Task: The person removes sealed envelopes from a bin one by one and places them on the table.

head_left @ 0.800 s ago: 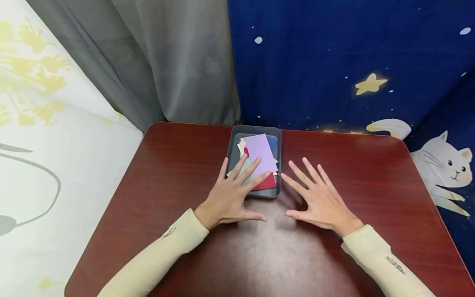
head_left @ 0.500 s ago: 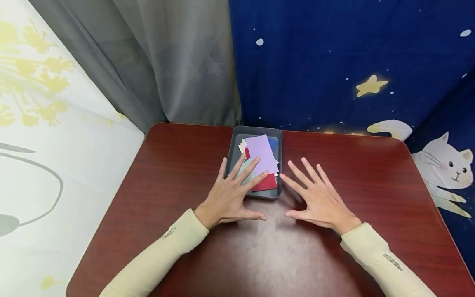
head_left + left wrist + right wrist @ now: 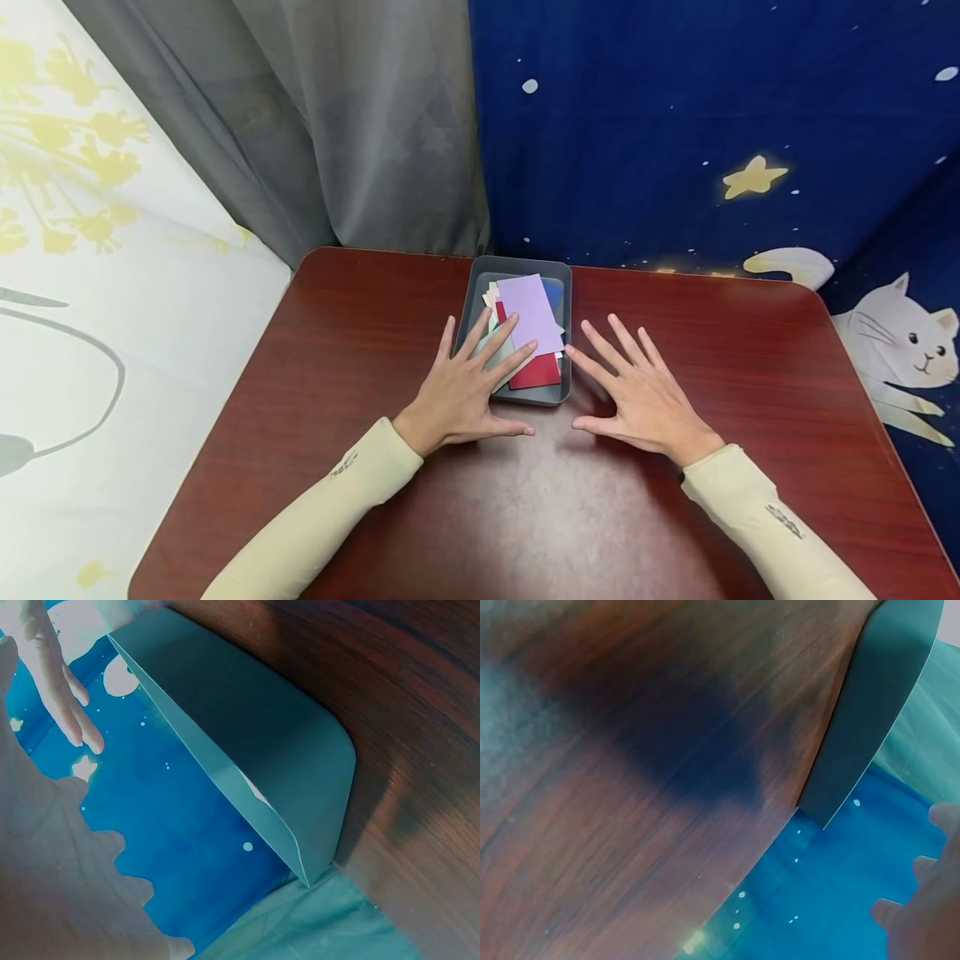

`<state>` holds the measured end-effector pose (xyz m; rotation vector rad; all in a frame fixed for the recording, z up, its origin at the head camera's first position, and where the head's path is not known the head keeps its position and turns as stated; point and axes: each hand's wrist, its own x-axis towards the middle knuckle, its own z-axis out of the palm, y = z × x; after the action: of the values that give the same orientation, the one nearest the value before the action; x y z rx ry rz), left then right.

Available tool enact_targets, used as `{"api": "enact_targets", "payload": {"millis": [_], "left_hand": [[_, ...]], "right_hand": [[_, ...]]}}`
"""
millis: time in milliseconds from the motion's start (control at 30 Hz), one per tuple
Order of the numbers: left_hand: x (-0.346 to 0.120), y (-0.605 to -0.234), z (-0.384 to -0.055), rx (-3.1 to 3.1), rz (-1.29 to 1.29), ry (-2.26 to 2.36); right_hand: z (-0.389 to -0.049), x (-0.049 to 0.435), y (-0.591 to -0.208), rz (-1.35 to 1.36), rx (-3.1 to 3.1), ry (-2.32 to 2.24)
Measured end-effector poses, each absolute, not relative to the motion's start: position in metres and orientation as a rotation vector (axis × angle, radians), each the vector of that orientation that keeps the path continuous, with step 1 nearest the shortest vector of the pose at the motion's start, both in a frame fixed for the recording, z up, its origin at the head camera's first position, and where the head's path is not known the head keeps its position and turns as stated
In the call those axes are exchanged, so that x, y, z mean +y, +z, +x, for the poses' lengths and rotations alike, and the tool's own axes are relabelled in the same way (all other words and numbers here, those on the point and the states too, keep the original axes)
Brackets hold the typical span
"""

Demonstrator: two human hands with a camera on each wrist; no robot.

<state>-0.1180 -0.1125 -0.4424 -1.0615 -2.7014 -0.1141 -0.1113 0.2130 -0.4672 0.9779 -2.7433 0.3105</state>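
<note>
Left hand (image 3: pixel 459 398) held with fingers spread, seen over the near left corner of a grey tray (image 3: pixel 521 265), right hand (image 3: pixel 643 402) held beside the tray, fingers also spread, cards (image 3: pixel 536 373) piled inside, a purple card (image 3: pixel 531 315) laid uppermost, tray set near the far edge of a table (image 3: pixel 360 333).
</note>
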Motion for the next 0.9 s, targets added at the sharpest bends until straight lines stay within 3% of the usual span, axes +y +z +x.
{"api": "enact_targets", "payload": {"millis": [533, 900], "left_hand": [[-0.112, -0.446, -0.135, -2.793, -1.022, -0.111], [-0.123, -0.453, -0.155, -2.92, -0.809, -0.252]], "right_hand": [[-0.127, 0.214, -0.471, 0.998, -2.767, 0.329], [-0.162, 0.212, -0.482, 0.974, -2.861, 0.373]]}}
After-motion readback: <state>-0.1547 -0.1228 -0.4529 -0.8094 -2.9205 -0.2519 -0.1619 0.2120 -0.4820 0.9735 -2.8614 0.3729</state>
